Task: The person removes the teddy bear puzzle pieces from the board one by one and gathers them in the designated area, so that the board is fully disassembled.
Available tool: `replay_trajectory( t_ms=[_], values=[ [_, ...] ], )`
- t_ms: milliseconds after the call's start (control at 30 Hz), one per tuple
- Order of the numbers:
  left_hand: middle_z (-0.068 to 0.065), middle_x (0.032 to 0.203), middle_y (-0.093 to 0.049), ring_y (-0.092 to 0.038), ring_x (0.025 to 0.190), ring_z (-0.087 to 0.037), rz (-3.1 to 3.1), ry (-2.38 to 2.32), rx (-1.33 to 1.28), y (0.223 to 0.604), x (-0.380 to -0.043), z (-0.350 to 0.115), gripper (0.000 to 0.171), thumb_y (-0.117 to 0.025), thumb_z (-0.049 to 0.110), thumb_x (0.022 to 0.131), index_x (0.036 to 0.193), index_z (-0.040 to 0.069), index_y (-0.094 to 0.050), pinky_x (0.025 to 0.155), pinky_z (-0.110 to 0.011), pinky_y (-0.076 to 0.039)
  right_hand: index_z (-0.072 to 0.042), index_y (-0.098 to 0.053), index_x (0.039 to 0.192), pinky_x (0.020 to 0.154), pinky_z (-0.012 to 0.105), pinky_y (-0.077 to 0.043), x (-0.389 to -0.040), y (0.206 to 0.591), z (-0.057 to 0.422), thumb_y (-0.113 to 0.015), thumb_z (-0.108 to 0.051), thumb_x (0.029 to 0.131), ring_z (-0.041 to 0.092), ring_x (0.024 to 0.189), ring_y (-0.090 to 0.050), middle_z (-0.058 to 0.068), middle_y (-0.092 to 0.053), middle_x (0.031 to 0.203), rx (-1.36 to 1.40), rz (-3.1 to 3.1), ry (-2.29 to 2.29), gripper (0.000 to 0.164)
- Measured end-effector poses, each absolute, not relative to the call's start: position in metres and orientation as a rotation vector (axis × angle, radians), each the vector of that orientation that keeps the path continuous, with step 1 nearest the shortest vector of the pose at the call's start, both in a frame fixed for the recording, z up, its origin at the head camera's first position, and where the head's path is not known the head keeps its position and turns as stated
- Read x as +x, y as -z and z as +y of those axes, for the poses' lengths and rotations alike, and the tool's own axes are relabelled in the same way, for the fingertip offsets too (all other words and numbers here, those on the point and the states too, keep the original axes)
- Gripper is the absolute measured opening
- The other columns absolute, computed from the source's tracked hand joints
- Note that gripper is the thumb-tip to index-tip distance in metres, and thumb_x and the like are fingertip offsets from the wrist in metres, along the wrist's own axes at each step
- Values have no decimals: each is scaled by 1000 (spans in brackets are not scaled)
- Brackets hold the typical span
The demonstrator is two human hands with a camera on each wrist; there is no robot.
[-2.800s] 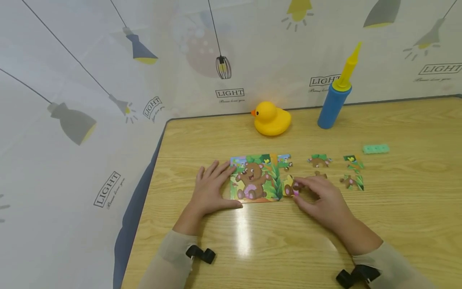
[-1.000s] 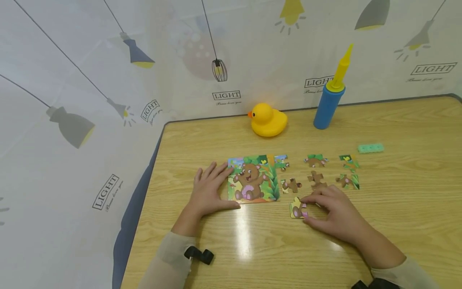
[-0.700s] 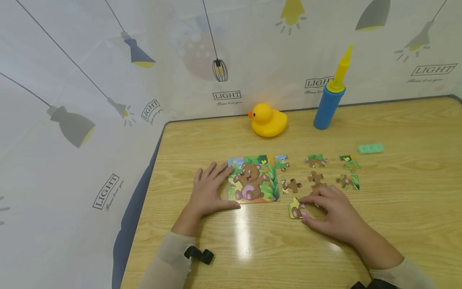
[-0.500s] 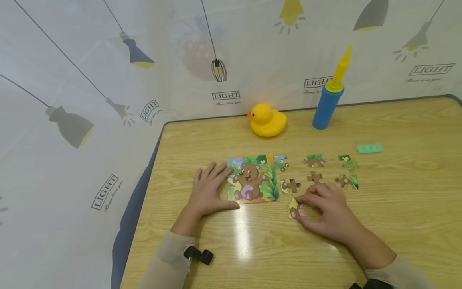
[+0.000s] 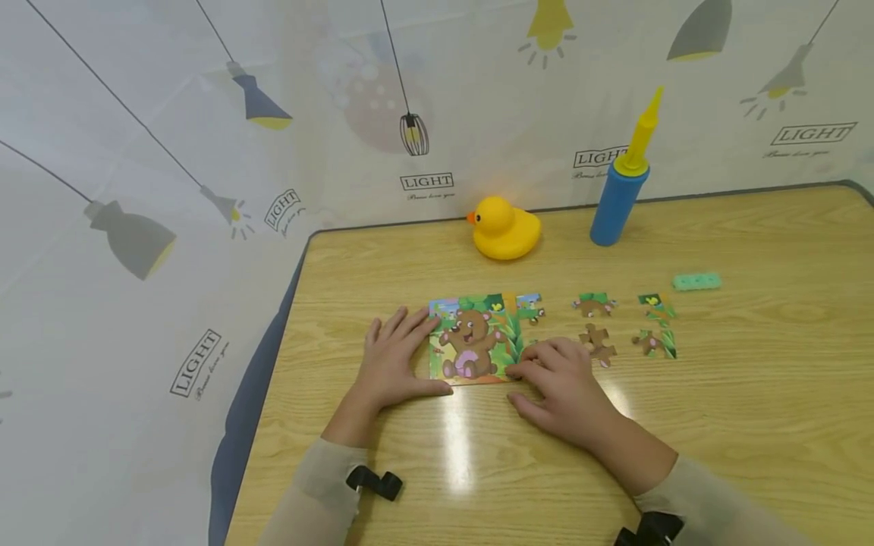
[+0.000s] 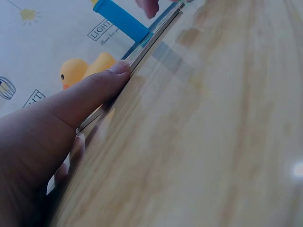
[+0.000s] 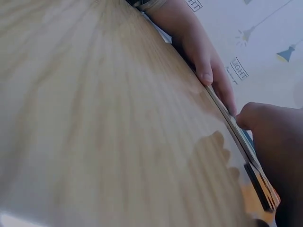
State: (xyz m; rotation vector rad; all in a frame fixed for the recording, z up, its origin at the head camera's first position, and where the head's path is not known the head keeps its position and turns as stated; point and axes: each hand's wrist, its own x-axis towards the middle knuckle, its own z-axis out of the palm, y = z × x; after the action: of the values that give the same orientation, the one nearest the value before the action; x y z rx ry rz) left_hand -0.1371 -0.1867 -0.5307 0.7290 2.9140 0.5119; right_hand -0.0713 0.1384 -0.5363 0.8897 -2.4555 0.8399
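My left hand [image 5: 396, 360] lies spread at the left side of a bear puzzle board [image 5: 471, 334], with straight fingers along that edge and the thumb [image 6: 106, 80] by the lower edge. At the board's lower right corner is my right hand [image 5: 560, 387], index fingertip right at the edge, thumb lower and apart from it. Nothing shows between its thumb and index finger. The leg piece seen before is hidden. Loose jigsaw pieces lie to the right: a blue-sky piece [image 5: 529, 307], a bear-head piece [image 5: 594, 305], a brown piece [image 5: 597, 345] and several others.
A yellow rubber duck [image 5: 504, 229] and a blue hand pump [image 5: 617, 206] with a yellow nozzle stand at the back by the wall. A pale green block strip [image 5: 696, 281] lies on the wooden table [image 5: 437, 470] behind the right-hand pieces.
My right hand took the leg piece from beside the board towards me, then moved left to the board's corner, covering that spot. The brown piece behind it shows again. My left hand stays put.
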Motion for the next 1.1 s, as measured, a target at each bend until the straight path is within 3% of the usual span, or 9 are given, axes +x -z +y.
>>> replay_trajectory(
  t_ms=[300,533,733,900,1100],
  values=[
    [10,176,-23,-11,164,-28,2919,-513,733,529,-137,-187,120,-80,84,69,168,33,-37,124,-69,-1,-17,-80,109,89,55,-41,-83,531,109,-84,-35,89,28,101,-57,-1,-66,103,915,-2519,-660,28],
    [10,176,-24,-12,164,-29,2923,-516,733,529,-136,-187,119,-79,85,69,168,33,-38,124,-69,-2,-17,-78,120,88,52,-45,-86,524,94,-80,-41,94,30,112,-63,8,-73,128,862,-2662,-625,35],
    [10,176,-24,-12,164,-29,2917,-513,737,528,-137,-186,119,-79,85,70,168,32,-37,124,-69,-2,-17,-75,127,93,59,-44,-89,527,90,-83,-40,92,33,124,-63,3,-73,129,752,-2800,-793,43],
    [9,176,-24,-12,164,-29,2915,-516,738,526,-137,-185,119,-80,84,70,168,32,-38,124,-69,-1,-16,-73,131,89,55,-44,-90,527,89,-83,-39,91,34,122,-64,3,-73,132,729,-2803,-856,47],
    [8,176,-24,-12,164,-30,2915,-522,736,526,-136,-186,119,-80,83,70,168,31,-38,124,-70,-1,-16,-73,134,94,59,-44,-92,522,90,-85,-39,89,36,127,-62,6,-72,135,727,-2841,-895,52]
  ],
)
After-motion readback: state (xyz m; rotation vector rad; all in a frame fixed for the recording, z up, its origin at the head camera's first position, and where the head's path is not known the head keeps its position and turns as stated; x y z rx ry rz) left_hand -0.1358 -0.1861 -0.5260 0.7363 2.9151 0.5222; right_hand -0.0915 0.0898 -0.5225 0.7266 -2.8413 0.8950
